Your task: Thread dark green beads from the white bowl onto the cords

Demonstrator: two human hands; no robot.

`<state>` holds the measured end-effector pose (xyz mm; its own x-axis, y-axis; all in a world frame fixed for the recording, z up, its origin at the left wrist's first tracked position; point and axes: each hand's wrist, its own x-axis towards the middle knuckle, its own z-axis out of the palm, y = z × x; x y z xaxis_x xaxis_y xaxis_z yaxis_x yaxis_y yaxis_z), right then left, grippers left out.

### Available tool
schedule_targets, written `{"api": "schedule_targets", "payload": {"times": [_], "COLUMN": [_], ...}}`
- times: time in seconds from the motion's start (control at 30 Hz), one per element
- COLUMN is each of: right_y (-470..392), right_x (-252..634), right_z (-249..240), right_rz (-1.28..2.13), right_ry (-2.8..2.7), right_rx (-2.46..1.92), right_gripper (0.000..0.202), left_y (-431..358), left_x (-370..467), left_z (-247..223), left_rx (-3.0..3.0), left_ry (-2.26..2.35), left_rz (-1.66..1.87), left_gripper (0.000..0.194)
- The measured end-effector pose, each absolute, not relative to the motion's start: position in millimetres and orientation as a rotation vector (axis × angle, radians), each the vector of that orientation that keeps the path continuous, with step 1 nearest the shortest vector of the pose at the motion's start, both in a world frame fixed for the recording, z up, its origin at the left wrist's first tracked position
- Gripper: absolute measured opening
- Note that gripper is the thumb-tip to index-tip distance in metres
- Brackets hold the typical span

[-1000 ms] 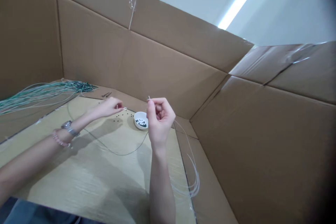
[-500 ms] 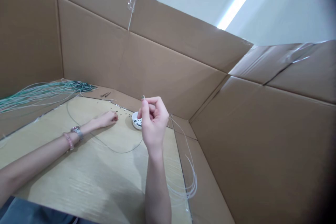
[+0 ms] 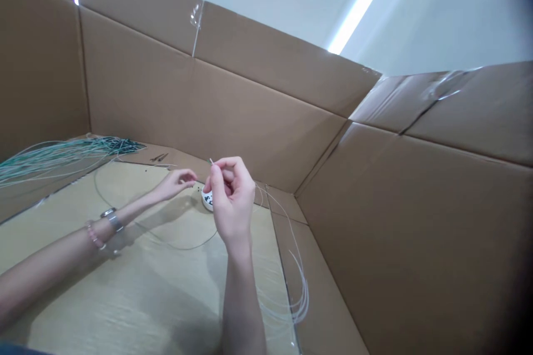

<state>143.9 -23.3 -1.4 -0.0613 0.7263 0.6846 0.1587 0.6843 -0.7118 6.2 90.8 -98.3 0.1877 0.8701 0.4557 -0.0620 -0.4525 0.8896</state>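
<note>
Right hand [image 3: 233,205] pinches thin strand [image 3: 211,161] near tip, by white bowl [image 3: 206,207] — best keep grip steady, tip clear of fingertips. Left hand [image 3: 177,184] curled over tabletop [image 3: 104,299] near dark specks [image 3: 199,189] — whether holding anything, cannot tell.

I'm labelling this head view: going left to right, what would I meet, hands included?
Bundle of green and white cords, left hand, white bowl, right hand, pale cord loops.

Nothing legible shows — no lettering, label, brand, number or sign can be read.
</note>
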Motion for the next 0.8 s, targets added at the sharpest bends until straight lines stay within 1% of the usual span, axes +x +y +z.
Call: {"api": "schedule_targets", "payload": {"times": [0.1,0.17,0.2,0.27,0.37,0.5,0.63,0.8], "right_y": [-27.9,-34.1,-38.0,-46.2,-56.9,-64.6,-64.0,-59.8], "right_x": [146.1,147.0,147.2,147.4,146.8,142.2,136.2,134.4], "right_z": [0.0,1.5,2.5,4.3,5.9,5.2,3.5,3.3], "right_rz": [0.454,0.344,0.28,0.153,0.007,-0.011,-0.007,-0.066], "right_ry": [-1.598,-1.586,-1.576,-1.553,-1.535,-1.563,-1.575,-1.564], "right_rx": [-0.79,-0.823,-0.825,-0.801,-0.735,-0.681,-0.625,-0.619], "right_gripper": [0.013,0.011,0.009,0.007,0.009,0.014,0.015,0.015], "left_y": [67.0,43.5,31.0,8.1,-12.3,-14.1,-10.2,-18.0], "left_x": [19.9,26.6,29.0,32.1,33.0,29.3,24.8,24.8], "left_z": [-57.1,-32.8,-23.1,-10.0,-3.7,-5.2,-4.7,-0.9], "left_rx": [1.457,1.358,1.321,1.164,1.036,1.042,1.025,0.937], "left_ry": [0.594,0.469,0.41,0.214,-0.004,-0.095,-0.108,-0.06], "left_rz": [1.462,1.499,1.506,1.48,1.409,1.387,1.367,1.307], "left_gripper": [0.039,0.042,0.041,0.032,0.021,0.016,0.013,0.019]}}
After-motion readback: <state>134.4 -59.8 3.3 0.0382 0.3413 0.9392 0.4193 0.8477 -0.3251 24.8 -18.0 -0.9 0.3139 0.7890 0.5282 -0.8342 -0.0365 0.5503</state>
